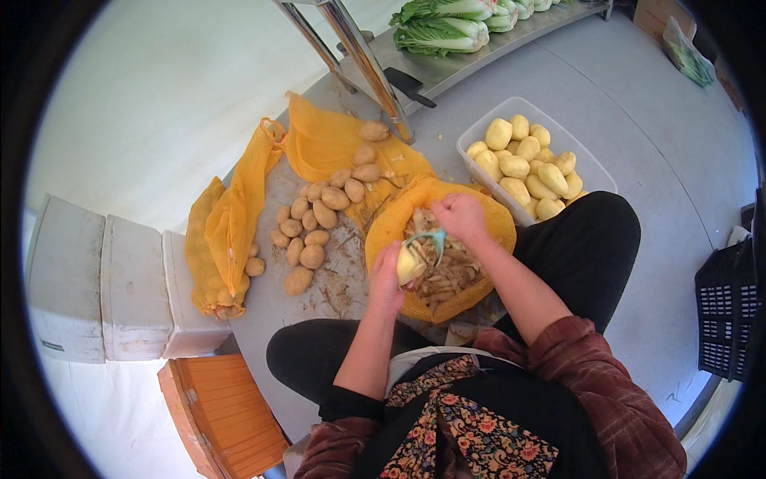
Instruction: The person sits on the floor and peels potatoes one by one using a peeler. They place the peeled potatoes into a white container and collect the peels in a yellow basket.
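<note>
My left hand is closed round a potato, whose visible side is mostly peeled and yellow. In my right hand is a light-blue peeler, its head against the potato or just beside it. Both hands are above an orange mesh bag with its mouth spread wide, and potato peelings fill its middle. To the left, several unpeeled brown potatoes lie loose on the floor. A clear plastic tub at the right holds several peeled potatoes.
A tied orange mesh sack with potatoes stands at the left near white boxes. An orange-brown box is at lower left. Beyond, a metal shelf bears napa cabbages. A black crate stands far right.
</note>
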Demonstrator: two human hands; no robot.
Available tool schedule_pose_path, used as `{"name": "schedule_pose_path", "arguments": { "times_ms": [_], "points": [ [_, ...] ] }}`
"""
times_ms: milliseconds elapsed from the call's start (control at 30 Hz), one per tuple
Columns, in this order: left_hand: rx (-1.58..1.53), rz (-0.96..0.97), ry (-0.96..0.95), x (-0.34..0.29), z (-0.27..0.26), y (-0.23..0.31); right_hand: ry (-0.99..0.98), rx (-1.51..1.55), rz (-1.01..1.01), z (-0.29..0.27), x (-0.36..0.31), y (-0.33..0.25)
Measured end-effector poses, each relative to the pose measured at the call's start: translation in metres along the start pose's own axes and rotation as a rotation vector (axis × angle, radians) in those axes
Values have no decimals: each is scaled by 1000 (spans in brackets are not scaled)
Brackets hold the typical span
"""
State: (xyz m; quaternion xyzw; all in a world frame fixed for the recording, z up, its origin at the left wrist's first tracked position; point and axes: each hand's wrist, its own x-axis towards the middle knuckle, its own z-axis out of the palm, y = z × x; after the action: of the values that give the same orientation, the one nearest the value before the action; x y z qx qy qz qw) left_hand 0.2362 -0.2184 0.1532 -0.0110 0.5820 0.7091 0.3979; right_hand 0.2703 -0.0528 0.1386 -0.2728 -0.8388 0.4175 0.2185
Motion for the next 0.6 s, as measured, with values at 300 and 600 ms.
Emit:
{"name": "schedule_pose_path", "arguments": {
  "times_ms": [300, 600],
  "points": [
    [-369, -258, -50, -5, 6, 8, -92, 40, 183, -7, 9, 17],
    [22, -19, -220, -2, -1, -8, -50, -68, 144, -5, 6, 7]
  ]
}}
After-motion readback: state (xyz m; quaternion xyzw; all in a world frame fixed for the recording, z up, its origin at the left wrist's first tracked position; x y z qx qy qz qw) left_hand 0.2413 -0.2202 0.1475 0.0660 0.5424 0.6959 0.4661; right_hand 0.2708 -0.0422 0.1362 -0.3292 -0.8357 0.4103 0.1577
